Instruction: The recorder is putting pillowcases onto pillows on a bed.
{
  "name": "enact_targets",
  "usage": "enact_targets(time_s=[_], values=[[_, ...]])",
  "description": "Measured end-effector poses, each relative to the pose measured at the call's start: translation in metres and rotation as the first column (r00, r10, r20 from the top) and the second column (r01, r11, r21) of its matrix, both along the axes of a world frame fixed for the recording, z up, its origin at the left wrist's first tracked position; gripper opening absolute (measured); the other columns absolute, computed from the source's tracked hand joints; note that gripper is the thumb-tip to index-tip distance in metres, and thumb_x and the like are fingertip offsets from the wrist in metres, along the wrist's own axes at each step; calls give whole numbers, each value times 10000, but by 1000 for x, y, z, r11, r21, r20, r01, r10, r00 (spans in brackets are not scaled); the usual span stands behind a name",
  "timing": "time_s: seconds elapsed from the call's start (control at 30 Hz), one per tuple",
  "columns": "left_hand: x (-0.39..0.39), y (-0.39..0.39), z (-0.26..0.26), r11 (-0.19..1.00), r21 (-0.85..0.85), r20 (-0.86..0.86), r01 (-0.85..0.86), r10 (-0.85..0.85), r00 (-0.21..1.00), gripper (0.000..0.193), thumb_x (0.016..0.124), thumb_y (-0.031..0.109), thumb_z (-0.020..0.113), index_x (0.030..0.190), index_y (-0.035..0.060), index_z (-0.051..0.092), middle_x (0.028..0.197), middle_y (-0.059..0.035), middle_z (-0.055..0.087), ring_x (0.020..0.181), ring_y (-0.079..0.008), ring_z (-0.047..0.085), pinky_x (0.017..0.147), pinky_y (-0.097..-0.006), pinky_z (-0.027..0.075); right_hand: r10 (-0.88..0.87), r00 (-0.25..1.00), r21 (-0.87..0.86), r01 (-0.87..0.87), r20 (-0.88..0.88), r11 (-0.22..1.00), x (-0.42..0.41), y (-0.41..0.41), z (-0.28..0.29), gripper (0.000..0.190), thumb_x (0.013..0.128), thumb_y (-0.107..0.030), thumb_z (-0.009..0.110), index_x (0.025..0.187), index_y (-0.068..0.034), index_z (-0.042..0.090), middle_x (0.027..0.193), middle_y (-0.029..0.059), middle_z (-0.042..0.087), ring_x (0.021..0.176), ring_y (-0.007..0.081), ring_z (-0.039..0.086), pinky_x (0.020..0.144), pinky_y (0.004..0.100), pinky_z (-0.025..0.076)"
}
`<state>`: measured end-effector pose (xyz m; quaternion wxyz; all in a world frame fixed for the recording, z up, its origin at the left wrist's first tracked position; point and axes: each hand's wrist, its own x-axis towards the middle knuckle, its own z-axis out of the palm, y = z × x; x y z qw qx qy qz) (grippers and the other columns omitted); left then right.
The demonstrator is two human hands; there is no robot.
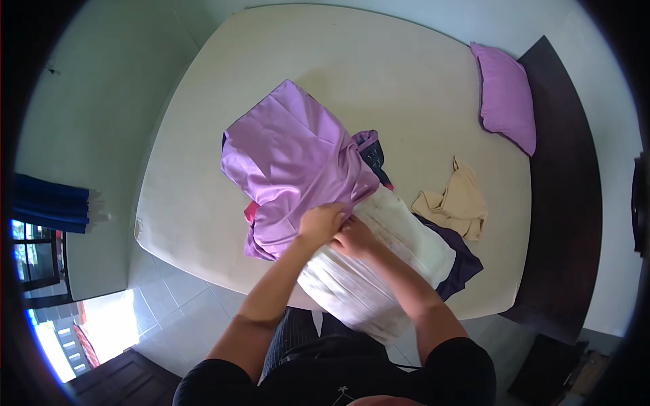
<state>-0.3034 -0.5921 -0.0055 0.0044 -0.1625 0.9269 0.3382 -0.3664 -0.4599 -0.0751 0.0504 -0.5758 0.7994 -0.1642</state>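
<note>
A bare white pillow (406, 228) with brownish stains lies at the near edge of the bed, its lower part reaching over the edge towards me. Purple satiny fabric, apparently a pillowcase (289, 152), is spread loosely over the pillow's far left end. My left hand (321, 223) grips the near edge of that fabric. Beside it, nearly touching, my right hand (355, 237) pinches the same edge over the pillow. Fingertips of both hands are partly hidden. Dark purple fabric (459, 261) shows from under the pillow's right end.
The mattress (381, 61) has a plain beige cover. Right of the pillow lies a crumpled beige cloth (452, 203). A purple pillow (505, 99) rests against the dark headboard (563, 177). Dark patterned fabric (373, 155) pokes out beside the pillowcase. Grey floor tiles (177, 299) show at lower left.
</note>
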Motion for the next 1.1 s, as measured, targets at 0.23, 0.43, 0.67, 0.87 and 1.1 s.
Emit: enact_targets(time_s=[0.23, 0.43, 0.67, 0.87, 1.1], values=[[6, 6, -9, 986, 41, 70, 158, -161, 984, 327, 835, 251, 577, 1113, 80, 595, 1075, -130, 630, 970, -325, 601, 841, -419, 479, -472, 836, -300, 543, 278, 784, -106, 70, -21, 201, 792, -249, 651, 881, -69, 664, 973, 149, 649, 945, 343, 606, 789, 415, 486], [3, 32, -20, 977, -184, -121, 103, -127, 984, 475, 796, 239, 597, 1232, 72, 506, 1034, -185, 617, 949, -340, 595, 858, -434, 469, -558, 580, 321, 465, 593, 825, -123, 57, 5, 492, 830, -481, 592, 1054, -47, 649, 880, 209, 658, 852, 359, 637, 739, 418, 481], [27, 20, 102, 914, 197, -15, -356, 366, 931, 670, 692, 173, 588, 1305, 21, 366, 1090, -234, 552, 988, -340, 562, 799, -447, 468, -391, 879, -53, 420, 274, 906, -22, 39, 221, 400, 808, -422, 642, 977, -60, 645, 769, 140, 652, 696, 324, 639, 610, 422, 484], [63, 4, 115, 939, -82, -102, -334, 326, 940, 557, 696, 119, 593, 1227, 35, 446, 981, -175, 558, 853, -344, 602, 717, -429, 489, -287, 953, -128, 298, 96, 946, 24, 32, 204, 392, 775, -352, 693, 1039, -74, 610, 762, 114, 641, 671, 317, 625, 592, 410, 479], [52, -12, 104, 841, -420, -534, -341, 75, 842, 377, 729, 125, 587, 1094, 62, 521, 899, -146, 600, 738, -320, 636, 631, -420, 500, -302, 948, -218, 277, -94, 936, 59, 28, 180, 466, 735, -324, 713, 1142, -134, 587, 1134, 83, 598, 970, 219, 595, 846, 456, 443]])
